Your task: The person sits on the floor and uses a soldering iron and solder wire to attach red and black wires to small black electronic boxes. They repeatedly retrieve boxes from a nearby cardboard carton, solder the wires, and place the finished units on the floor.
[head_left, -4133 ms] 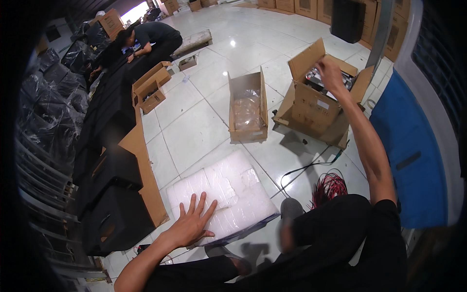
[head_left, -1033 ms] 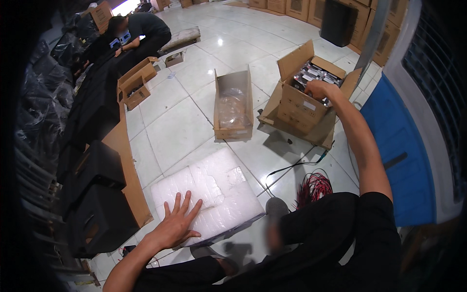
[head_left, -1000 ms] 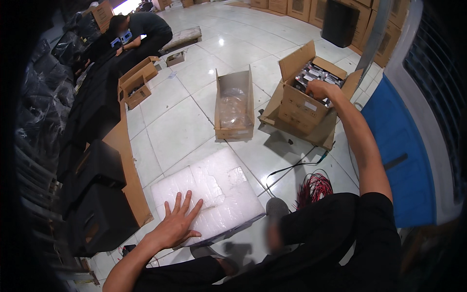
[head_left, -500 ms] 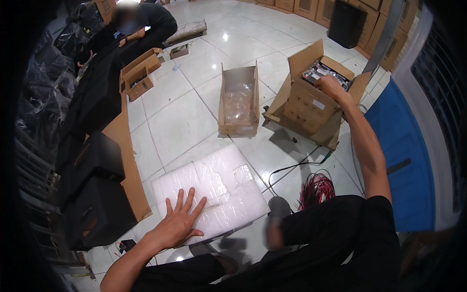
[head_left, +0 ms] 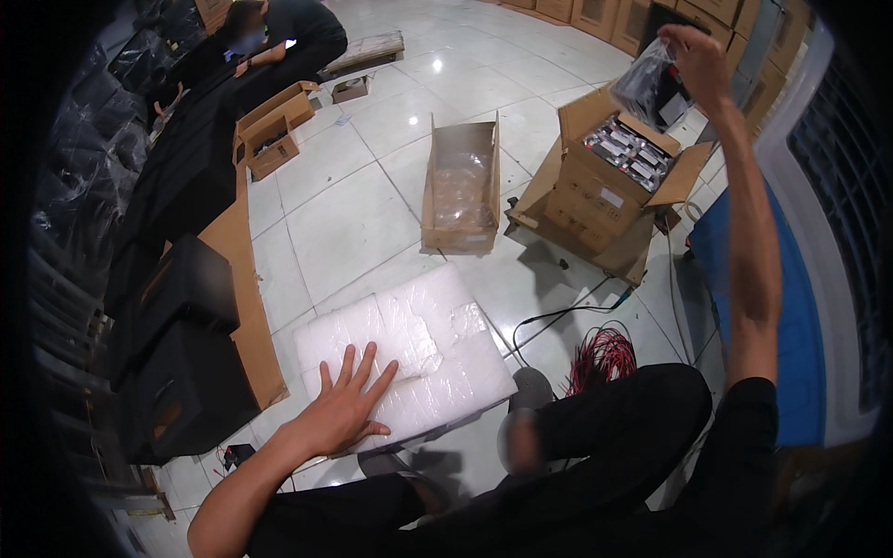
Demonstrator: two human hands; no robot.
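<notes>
My left hand (head_left: 352, 409) lies spread on a white foam block (head_left: 442, 349) wrapped in clear film, at the lower middle. My raised right hand (head_left: 699, 65) grips the top of a clear plastic bag (head_left: 646, 86) with a dark item inside, held above an open cardboard box (head_left: 600, 205). Rows of silvery and black pieces (head_left: 625, 153) fill that box, which rests on flattened cardboard. To its left stands a long open carton (head_left: 460, 223) holding clear plastic. Red and black wires (head_left: 600, 358) lie bundled by my foot, near a black cable (head_left: 549, 316).
A co-worker (head_left: 293, 42) crouches at the upper left over black cabinets (head_left: 186, 386), beside a small carton (head_left: 274, 158). Dark wrapped goods (head_left: 74, 186) line the left. A low pallet (head_left: 363, 51) and stacked boxes (head_left: 591, 19) stand behind. A blue panel (head_left: 791, 353) borders the right.
My right hand has risen out of the box, lifting the bagged item up and to the right. My left hand has stayed spread on the foam block.
</notes>
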